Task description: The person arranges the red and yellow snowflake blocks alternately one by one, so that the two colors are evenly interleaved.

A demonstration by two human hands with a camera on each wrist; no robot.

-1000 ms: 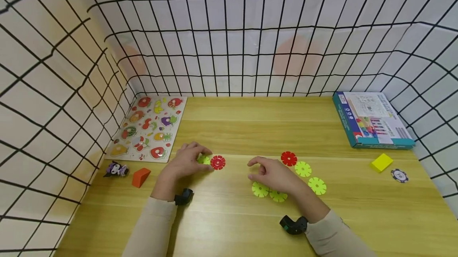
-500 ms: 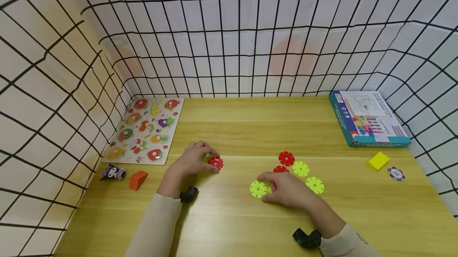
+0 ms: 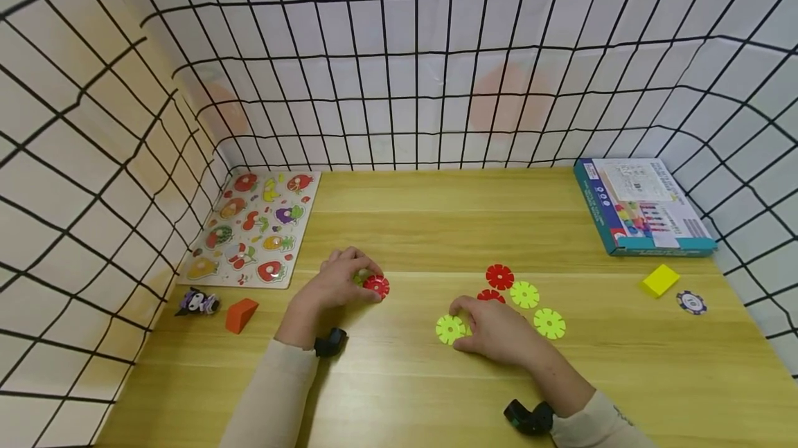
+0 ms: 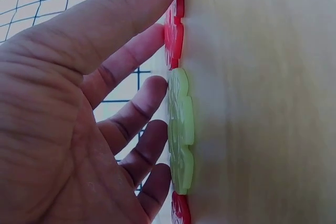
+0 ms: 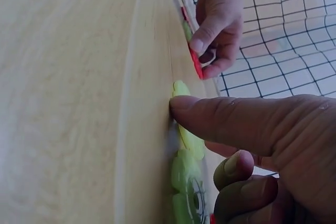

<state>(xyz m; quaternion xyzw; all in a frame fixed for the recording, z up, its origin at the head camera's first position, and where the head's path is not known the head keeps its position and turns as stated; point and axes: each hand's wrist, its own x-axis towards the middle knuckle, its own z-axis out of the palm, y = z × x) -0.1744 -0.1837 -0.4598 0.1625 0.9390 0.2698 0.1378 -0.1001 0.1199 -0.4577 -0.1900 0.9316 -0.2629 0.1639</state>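
The loosely curved left hand point(image 3: 339, 283) pinches a red disc point(image 3: 377, 287), the right hand point(image 3: 500, 332) a yellow-green disc point(image 3: 449, 329).

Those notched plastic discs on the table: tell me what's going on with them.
The person's left hand pinches a red notched disc between thumb and finger; beside it, partly hidden by that hand, is a green notched disc. The right hand has its thumb and index finger at the edges of a yellow-green notched disc. More red discs and yellow-green discs lie beside the right hand, on the table.
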